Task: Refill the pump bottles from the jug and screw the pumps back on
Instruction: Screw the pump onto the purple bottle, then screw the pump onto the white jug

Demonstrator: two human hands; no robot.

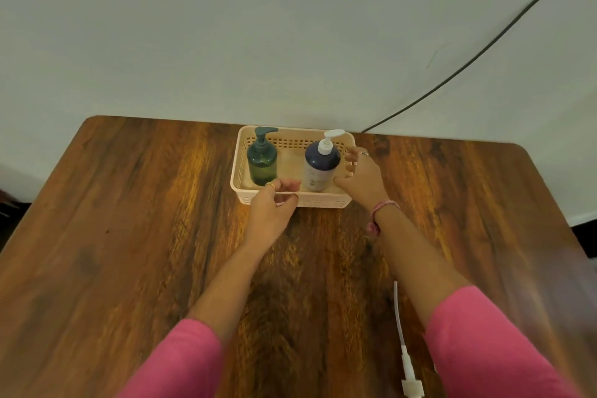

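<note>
Standing in one basket (243, 152): two pump bottles (262, 162).

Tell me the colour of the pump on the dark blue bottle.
White pump, clearest in the head view.

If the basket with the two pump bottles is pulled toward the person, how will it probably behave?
The basket looks like thin perforated plastic, so it may flex slightly. It would probably slide easily on the smooth table. The tall dark blue bottle could wobble or tip if jerked.
</note>
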